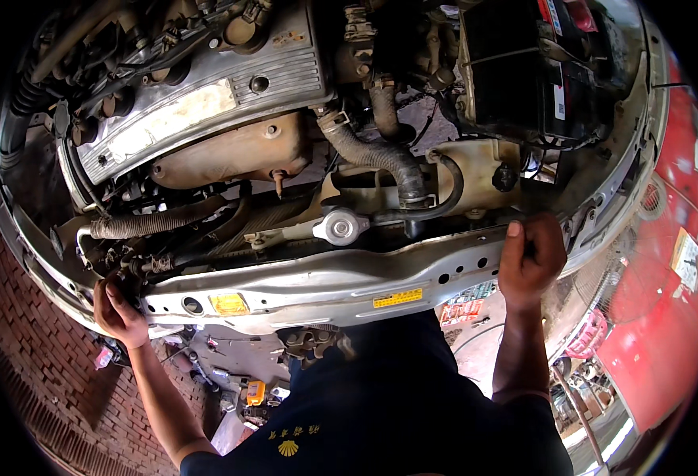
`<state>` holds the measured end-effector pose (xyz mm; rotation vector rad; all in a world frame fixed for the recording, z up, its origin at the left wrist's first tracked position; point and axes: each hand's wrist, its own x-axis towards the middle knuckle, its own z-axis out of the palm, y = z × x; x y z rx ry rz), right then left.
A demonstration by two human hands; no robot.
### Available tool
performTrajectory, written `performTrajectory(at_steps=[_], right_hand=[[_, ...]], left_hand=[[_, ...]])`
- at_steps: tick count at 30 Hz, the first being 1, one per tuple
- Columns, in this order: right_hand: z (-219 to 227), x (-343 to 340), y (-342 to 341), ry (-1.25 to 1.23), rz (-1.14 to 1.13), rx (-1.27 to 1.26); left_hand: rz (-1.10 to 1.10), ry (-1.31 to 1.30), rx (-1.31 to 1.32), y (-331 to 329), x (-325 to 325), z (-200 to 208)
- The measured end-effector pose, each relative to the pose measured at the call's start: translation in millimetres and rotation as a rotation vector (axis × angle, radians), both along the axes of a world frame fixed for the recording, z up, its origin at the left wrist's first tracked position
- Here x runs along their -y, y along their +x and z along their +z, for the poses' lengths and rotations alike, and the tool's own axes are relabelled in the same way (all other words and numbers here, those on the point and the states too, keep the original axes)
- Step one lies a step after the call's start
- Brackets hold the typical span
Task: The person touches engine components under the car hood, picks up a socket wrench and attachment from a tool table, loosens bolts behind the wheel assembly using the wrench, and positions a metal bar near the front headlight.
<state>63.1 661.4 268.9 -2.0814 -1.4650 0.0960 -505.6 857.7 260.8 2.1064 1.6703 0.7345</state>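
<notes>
The dark shirt (396, 397) is nearest, just this side of the bar (325, 289), which crosses in front of the body. The left hand (120, 316) is at the bar's left end, its fingers partly hidden, so I cannot tell whether they grip; the right hand (533, 262) is at the bar's right end, fingers curled, thumb by the upper edge, the clasp also unclear. The bar looks like pressed, silver-painted steel, gently bowed and pierced with round holes, with two yellow labels (397, 298) on its face. It should handle as stiff, fairly heavy and not fragile, best held at both ends by the folded rim, minding thin edges. Just beyond the bar's middle is a round, bare-metal cap (340, 228); beyond its left half, a ribbed pipe (159, 224). Farther beyond the bar come a dusty, bent rubber hose (377, 163), a cream plastic tank (476, 178), a rusty-brown shield (230, 151), the grooved grey engine cover (281, 83) and a boxy black battery (500, 87).
</notes>
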Motion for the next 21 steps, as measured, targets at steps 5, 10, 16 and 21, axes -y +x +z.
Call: performTrajectory(at_steps=[5, 10, 16, 21], right_hand=[[1.5, -0.6, 0.6, -0.014, 0.001, 0.008], [1.4, -3.2, 0.6, 0.023, 0.01, -0.016], [2.7, -2.9, 0.4, 0.031, 0.017, -0.007], [3.7, -2.5, -1.2, 0.04, 0.042, 0.021]], left_hand=[[-0.013, 0.026, -0.078, 3.9, -0.8, 3.1], [-0.004, 0.065, -0.108, 2.9, -1.4, 1.9], [-0.009, 0.053, -0.102, 0.4, -2.0, 2.0], [-0.01, 0.027, -0.034, -12.0, 4.3, -2.3]])
